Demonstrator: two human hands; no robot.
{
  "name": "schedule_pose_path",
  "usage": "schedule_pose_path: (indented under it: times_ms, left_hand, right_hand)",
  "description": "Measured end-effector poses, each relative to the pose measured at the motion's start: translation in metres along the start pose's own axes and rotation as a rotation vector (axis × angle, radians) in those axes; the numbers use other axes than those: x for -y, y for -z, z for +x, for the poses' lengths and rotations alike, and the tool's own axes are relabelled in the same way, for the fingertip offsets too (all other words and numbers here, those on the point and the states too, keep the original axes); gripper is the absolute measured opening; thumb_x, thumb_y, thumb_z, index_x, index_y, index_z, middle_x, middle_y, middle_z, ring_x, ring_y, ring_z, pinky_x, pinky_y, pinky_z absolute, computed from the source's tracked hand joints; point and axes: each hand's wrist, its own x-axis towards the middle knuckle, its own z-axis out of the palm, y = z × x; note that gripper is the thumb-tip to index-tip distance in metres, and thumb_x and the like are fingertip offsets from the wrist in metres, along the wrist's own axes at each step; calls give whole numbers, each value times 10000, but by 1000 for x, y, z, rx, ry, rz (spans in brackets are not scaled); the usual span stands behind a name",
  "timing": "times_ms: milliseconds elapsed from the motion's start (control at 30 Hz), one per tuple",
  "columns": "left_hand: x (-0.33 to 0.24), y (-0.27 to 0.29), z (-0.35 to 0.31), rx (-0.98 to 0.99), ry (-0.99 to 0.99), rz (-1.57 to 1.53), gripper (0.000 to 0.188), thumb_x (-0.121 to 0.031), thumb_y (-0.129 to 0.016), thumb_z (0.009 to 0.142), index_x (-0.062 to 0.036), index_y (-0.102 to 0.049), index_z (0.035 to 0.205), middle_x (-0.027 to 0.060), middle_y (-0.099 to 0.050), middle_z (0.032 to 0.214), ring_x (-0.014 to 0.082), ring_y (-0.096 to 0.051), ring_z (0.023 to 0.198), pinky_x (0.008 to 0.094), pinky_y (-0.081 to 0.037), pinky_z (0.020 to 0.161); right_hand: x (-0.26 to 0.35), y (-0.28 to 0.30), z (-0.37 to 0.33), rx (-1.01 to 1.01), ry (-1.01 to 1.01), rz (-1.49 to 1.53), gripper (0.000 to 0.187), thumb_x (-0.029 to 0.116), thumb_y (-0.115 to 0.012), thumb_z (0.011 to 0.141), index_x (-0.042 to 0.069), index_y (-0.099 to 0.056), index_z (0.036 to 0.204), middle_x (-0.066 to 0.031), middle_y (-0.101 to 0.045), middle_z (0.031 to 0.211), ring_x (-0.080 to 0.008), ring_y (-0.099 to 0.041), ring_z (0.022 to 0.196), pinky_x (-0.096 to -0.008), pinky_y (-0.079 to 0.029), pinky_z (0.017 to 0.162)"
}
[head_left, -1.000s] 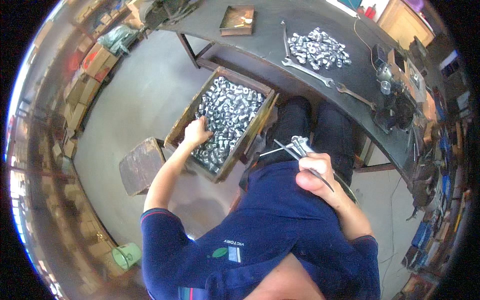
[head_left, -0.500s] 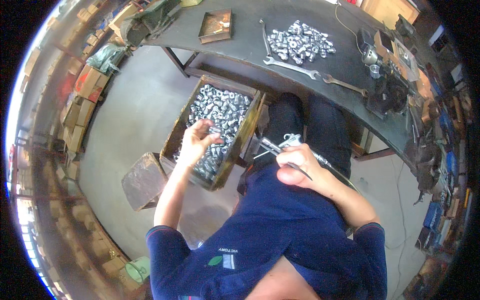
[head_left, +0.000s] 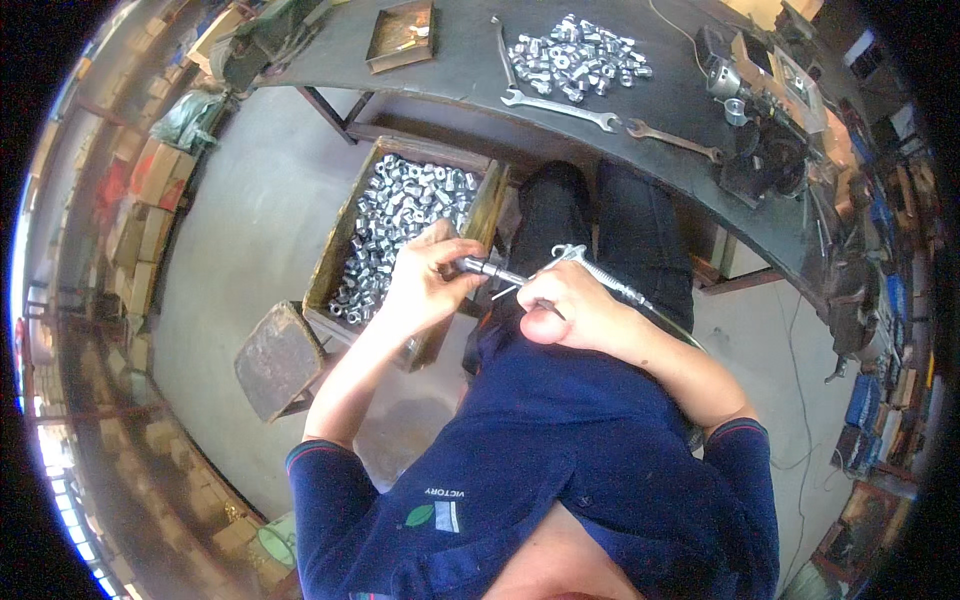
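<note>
My left hand (head_left: 430,282) is closed in a pinch round a small metal fitting (head_left: 464,264), held at the tip of a slim metal rod-like tool (head_left: 503,274). My right hand (head_left: 568,303) grips that tool and also an air blow gun (head_left: 573,254), whose hose (head_left: 660,320) runs off to the right. A thin nozzle sticks out beside the rod. Both hands are above my lap, by the near right side of a wooden crate (head_left: 333,235) filled with shiny metal fittings (head_left: 410,200). My fingers hide part of the fitting and the tool's handle.
On the dark bench (head_left: 440,85) lie a heap of fittings (head_left: 580,60), an open-end wrench (head_left: 560,108), a second wrench (head_left: 675,140) and a shallow tray (head_left: 372,50). A stool (head_left: 280,360) stands left of the crate. Shelves with boxes (head_left: 150,235) line the left.
My left hand has moved from over the crate to the right, bringing a fitting to the tool's tip. My right hand has shifted slightly left. The whole view has tilted a little.
</note>
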Motion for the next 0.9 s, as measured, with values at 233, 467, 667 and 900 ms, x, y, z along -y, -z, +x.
schedule_pose_path:
  times_ms: [233,467,667,900]
  left_hand:
    - [-11,0,5,61,-171,197,300,-28,-768,590,-54,-662,870,76,-522,730,219,-556,607,317,-432,520]
    - [-8,-2,2,214,231,-691,273,-97,-632,847,39,-537,1064,64,-606,724,158,-614,642,284,-530,642]
    - [-4,-9,6,7,256,-631,178,-71,-636,832,8,-573,979,51,-595,715,114,-572,545,247,-482,516]
    - [10,5,7,-158,71,195,331,-60,-691,603,32,-639,917,142,-623,813,254,-634,723,294,-488,665]
  right_hand:
    - [-5,-2,-2,0,-6,125,172,144,-625,609,52,-481,587,-125,-492,541,-304,-535,514,-379,-387,483]
    - [10,9,1,-55,34,40,182,146,-630,620,56,-475,585,-124,-478,538,-316,-521,509,-371,-380,475]
    - [5,27,-12,46,-45,179,251,247,-606,638,39,-475,585,-94,-434,536,-223,-447,473,-334,-333,474]
    - [49,65,-21,-286,136,343,248,182,-612,619,58,-419,525,-64,-398,520,-209,-389,453,-338,-276,440]
